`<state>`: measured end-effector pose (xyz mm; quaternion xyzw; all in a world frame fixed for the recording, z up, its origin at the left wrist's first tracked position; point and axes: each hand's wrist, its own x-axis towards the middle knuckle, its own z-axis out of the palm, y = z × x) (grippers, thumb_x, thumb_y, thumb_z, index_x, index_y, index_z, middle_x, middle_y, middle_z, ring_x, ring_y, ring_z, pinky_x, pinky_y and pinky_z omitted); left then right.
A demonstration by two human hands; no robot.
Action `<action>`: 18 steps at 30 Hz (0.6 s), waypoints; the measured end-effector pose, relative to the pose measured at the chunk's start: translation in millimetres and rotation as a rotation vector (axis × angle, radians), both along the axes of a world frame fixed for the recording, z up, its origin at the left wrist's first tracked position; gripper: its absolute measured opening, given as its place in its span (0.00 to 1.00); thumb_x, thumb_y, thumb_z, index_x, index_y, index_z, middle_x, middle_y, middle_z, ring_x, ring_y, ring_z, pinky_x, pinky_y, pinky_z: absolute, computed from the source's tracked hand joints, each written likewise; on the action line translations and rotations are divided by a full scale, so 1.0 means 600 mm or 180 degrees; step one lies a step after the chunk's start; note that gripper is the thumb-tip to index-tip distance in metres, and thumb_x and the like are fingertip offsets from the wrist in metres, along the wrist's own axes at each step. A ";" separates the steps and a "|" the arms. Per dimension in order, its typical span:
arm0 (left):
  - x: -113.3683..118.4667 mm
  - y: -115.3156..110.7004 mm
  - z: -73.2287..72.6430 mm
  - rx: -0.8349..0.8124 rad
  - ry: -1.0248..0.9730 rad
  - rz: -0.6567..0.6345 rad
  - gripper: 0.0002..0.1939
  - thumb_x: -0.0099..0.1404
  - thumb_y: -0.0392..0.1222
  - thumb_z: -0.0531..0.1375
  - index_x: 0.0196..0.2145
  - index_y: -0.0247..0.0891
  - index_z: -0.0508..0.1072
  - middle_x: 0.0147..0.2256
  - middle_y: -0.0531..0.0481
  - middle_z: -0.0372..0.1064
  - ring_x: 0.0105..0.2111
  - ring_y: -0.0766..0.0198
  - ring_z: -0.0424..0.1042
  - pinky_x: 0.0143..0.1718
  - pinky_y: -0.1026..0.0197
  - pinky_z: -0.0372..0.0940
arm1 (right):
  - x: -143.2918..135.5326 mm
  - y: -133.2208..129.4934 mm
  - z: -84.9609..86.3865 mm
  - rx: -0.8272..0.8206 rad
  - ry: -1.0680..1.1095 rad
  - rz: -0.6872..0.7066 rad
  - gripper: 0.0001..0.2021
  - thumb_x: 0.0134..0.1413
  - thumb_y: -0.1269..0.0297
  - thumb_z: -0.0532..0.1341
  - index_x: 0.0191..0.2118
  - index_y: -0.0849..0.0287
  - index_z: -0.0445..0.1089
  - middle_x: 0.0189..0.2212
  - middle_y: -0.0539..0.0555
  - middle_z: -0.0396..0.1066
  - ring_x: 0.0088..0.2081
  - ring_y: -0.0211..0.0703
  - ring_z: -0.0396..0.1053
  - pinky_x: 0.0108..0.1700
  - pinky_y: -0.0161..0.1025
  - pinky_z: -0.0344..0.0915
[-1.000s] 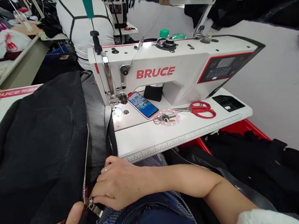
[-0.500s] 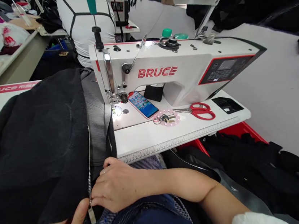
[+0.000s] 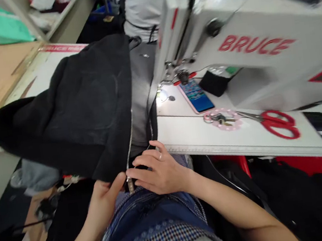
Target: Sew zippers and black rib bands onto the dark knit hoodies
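Note:
A black garment (image 3: pixel 87 94) with a grey inner side (image 3: pixel 140 76) lies over the left of the sewing table and hangs off its front edge. A metal zipper (image 3: pixel 130 142) runs down its edge, ending in a dangling pull tab (image 3: pixel 130 186). My left hand (image 3: pixel 105 195) is closed on the garment's lower corner, thumb on top, just left of the zipper's end. From the other side, my right hand (image 3: pixel 163 171), wearing a ring, pinches the zipper's lower end with thumb and index finger. Its other fingers are loosely bent.
A white BRUCE sewing machine (image 3: pixel 245 43) stands right of the garment, its lamp lit. On its bed lie a phone (image 3: pixel 198 98), keys on a pink ring (image 3: pixel 224 119) and red-handled scissors (image 3: pixel 278 121). Dark cloth (image 3: pixel 306 200) fills a red bin below. A person (image 3: pixel 143 9) sits beyond.
The view has swung left and nearer, so machine and hands appear shifted right. Both hands keep hold at the zipper's lower end; more of my left forearm shows.

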<state>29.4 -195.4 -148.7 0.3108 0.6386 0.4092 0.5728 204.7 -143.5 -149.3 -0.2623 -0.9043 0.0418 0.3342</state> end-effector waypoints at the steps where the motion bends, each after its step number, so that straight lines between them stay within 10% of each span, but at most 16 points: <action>1: 0.001 -0.002 -0.003 0.0026 -0.0075 -0.0073 0.15 0.50 0.50 0.63 0.23 0.32 0.73 0.20 0.49 0.66 0.26 0.62 0.67 0.29 0.64 0.64 | -0.002 -0.005 -0.004 0.0056 -0.0007 0.0034 0.11 0.55 0.62 0.56 0.44 0.55 0.66 0.35 0.50 0.69 0.38 0.38 0.62 0.53 0.48 0.47; 8: -0.004 -0.009 -0.010 -0.0037 -0.0162 -0.0097 0.20 0.53 0.50 0.60 0.14 0.32 0.66 0.16 0.52 0.60 0.21 0.69 0.59 0.24 0.67 0.57 | -0.029 -0.028 -0.018 0.0233 0.0341 -0.0137 0.08 0.51 0.65 0.59 0.39 0.58 0.67 0.28 0.47 0.70 0.30 0.36 0.63 0.49 0.46 0.51; 18: 0.000 -0.009 -0.014 0.0158 -0.0278 -0.0182 0.19 0.49 0.53 0.62 0.16 0.33 0.69 0.19 0.49 0.65 0.25 0.64 0.64 0.28 0.64 0.61 | -0.046 -0.001 0.018 -0.1012 0.0867 -0.0561 0.08 0.55 0.69 0.52 0.27 0.61 0.65 0.24 0.50 0.69 0.27 0.36 0.65 0.43 0.43 0.55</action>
